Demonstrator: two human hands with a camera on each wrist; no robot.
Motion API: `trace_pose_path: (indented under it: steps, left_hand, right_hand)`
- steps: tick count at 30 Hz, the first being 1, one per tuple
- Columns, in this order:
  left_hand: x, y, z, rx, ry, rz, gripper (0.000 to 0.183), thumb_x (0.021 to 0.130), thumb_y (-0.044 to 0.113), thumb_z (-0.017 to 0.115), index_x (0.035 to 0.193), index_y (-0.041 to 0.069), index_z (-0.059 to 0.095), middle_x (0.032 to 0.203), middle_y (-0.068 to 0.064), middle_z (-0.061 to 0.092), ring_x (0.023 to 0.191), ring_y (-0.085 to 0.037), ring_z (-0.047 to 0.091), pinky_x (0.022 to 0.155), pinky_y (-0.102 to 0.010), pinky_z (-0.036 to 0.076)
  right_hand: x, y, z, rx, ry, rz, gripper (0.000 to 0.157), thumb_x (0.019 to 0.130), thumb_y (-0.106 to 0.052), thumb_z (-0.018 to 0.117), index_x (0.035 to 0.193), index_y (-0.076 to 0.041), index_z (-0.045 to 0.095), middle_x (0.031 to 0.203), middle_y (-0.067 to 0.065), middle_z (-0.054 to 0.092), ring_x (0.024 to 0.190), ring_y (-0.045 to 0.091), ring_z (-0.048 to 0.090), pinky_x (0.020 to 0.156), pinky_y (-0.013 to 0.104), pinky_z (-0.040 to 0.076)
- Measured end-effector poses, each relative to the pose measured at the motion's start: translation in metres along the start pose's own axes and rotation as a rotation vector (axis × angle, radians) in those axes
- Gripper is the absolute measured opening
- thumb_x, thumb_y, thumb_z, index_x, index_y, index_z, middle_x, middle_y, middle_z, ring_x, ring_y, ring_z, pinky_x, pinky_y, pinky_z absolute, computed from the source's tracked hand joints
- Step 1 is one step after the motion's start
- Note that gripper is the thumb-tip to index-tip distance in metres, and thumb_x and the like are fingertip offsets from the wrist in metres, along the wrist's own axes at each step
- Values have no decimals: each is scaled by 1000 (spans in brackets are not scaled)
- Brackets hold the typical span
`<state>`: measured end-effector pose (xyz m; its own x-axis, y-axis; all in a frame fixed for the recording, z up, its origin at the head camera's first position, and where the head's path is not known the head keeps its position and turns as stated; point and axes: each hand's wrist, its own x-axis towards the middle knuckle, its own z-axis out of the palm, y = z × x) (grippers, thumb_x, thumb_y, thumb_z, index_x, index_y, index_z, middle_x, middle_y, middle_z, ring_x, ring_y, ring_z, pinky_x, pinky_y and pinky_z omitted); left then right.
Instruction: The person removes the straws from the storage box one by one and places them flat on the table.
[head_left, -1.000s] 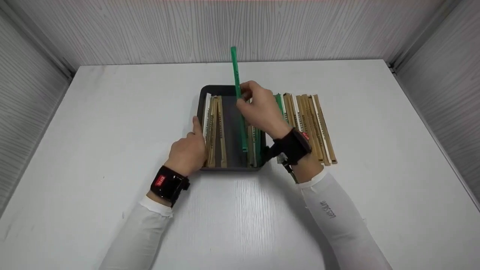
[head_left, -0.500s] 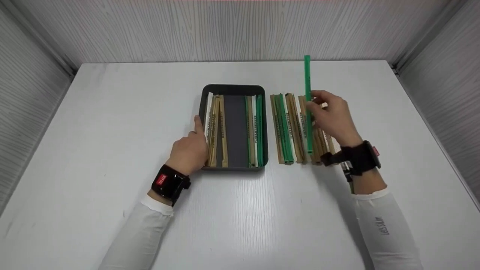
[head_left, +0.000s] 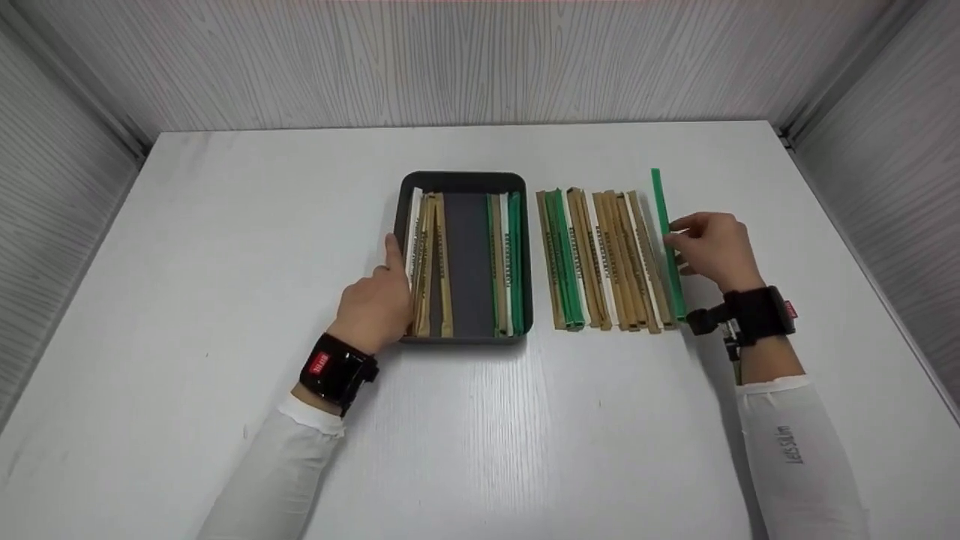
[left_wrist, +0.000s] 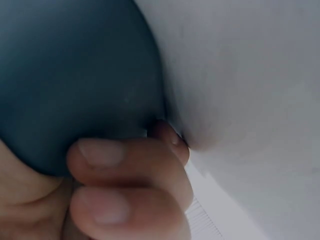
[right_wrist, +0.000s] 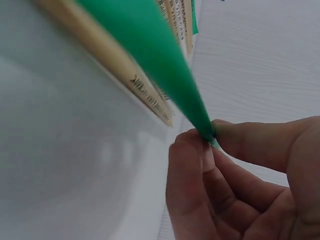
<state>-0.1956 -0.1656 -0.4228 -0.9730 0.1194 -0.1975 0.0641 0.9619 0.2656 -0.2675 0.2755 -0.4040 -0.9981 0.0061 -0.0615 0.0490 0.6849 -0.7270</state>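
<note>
My right hand [head_left: 712, 247] pinches a slim green wrapped stick [head_left: 660, 196] between thumb and fingertips, beside the right end of a row of similar sticks. In the right wrist view the green stick [right_wrist: 160, 65] slants up from the fingertips, overlapping a tan printed stick [right_wrist: 117, 62]. My left hand [head_left: 373, 307] holds the left side of a dark grey tray [head_left: 465, 177], index finger straight along its rim. The left wrist view shows the other fingers curled against the dark tray [left_wrist: 85, 70]. White, tan and green sticks lie in the tray along both sides, with bare floor between.
Right of the tray, several tan, white and green sticks [head_left: 606, 262] lie side by side on the white table [head_left: 480, 435]. A grey wood-grain panel [head_left: 480, 60] stands behind the table, with more panels at both sides.
My right hand has carried the green stick from over the tray to the right, past the row of sticks, and lowered it. The left hand stays at the tray's left side.
</note>
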Motion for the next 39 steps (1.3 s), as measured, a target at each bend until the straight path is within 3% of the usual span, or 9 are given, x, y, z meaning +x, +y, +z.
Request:
trace_pose_path:
  steps: [8,16,30,39]
  left_hand:
    - [-3,-2,-1,1,11,6,91,95,2,56,159,-14,-6,115,-34,63,68,-33,63,58,-47,53]
    - [-3,0,-1,-15,12,7,90,96,3,55,160,-13,-6,113,-34,63,70,-35,64,60,-49,54]
    - [-1,0,0,-8,-2,0,90,96,3,55,159,-13,-7,119,-36,62,72,-36,65,61,-49,54]
    - [-1,0,0,3,-3,9,92,93,-1,57,159,-14,-6,113,-34,64,65,-31,62,56,-45,52]
  right_hand:
    - [4,7,5,-25,-91,82,39,102,-21,66,129,7,66,112,26,68,75,16,68,63,27,58]
    - [3,8,8,-57,-104,67,34,103,-15,60,129,6,67,113,27,68,70,14,70,61,27,57]
    - [1,2,10,-81,-147,78,38,99,-10,59,133,8,63,119,26,61,83,22,68,65,29,59]
    - [-2,0,3,-64,-141,61,42,98,-10,60,137,7,60,123,27,60,75,19,70,63,29,59]
